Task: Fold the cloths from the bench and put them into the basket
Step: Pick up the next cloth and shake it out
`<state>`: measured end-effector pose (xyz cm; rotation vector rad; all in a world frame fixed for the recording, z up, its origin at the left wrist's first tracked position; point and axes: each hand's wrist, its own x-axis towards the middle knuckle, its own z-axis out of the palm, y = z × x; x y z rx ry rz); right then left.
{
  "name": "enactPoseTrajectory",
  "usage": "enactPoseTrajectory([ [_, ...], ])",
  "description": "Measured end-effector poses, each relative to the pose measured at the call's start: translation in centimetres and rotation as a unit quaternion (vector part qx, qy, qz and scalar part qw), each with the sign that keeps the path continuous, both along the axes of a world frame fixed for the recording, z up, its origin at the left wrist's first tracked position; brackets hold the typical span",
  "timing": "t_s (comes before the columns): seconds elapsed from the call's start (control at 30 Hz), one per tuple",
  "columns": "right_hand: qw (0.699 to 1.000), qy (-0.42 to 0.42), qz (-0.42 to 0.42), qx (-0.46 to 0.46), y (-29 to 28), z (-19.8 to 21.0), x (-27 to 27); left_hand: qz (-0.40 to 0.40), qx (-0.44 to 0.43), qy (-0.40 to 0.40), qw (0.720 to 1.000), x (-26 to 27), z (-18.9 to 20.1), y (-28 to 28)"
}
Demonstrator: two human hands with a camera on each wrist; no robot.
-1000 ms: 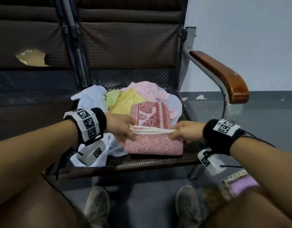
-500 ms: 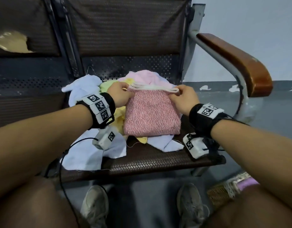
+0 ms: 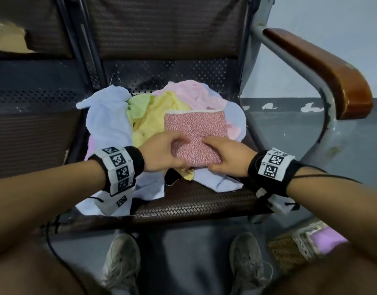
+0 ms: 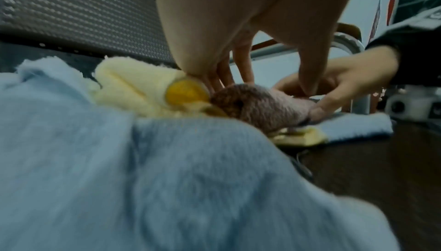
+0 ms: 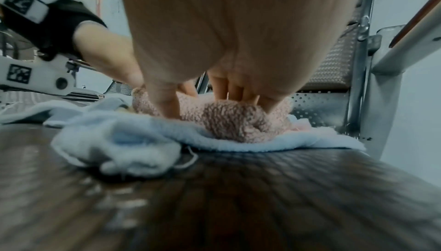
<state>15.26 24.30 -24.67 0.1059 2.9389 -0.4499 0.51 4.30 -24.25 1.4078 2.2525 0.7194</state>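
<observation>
Dark woven seating fills the middle of the head view: a bench [image 3: 196,201] with a perforated metal back and a wooden armrest [image 3: 323,69] curving down the upper right. On its seat, at frame centre, lies a loose heap of cloths [image 3: 111,116] in pale blue, green, yellow and pink. On top of that heap, slightly right of centre, sits the pink speckled cloth [image 3: 196,133], already folded into a compact rectangle with a white edge showing along its far side.

Both hands are at its near edge. The left hand [image 3: 162,152] curls its thumb over the top and its fingers at the lower left corner, gripping the fold. The right hand [image 3: 223,156] grips the lower right corner in the same way; the right wrist view shows its thumb and fingers [image 5: 238,89] pressed into the nubbly pile.

The cloth looks like terry towelling: light, soft and limp, with a grippy surface that is unlikely to slip but will sag and spring open if held by one layer. Judging by that, the safest hold is the one now taken, pinching through all layers at the near corners, or sliding flat fingers beneath to carry it level.

The basket [image 3: 294,248] stands on the floor at the lower right, partly hidden by the right arm, with something lilac already inside.
</observation>
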Motion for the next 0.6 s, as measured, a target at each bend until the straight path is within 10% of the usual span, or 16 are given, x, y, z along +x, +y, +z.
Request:
enactPoseTrajectory([
  [0.27, 0.998, 0.012, -0.060, 0.000, 0.9, 0.6, 0.5, 0.063, 0.032, 0.105, 0.992, -0.8, -1.3, -0.5],
  [0.6, 0.941, 0.144, -0.204, -0.227, 2.3, 2.8, 1.5, 0.212, 0.120, -0.151, 0.958, -1.9, -0.5, 0.3],
])
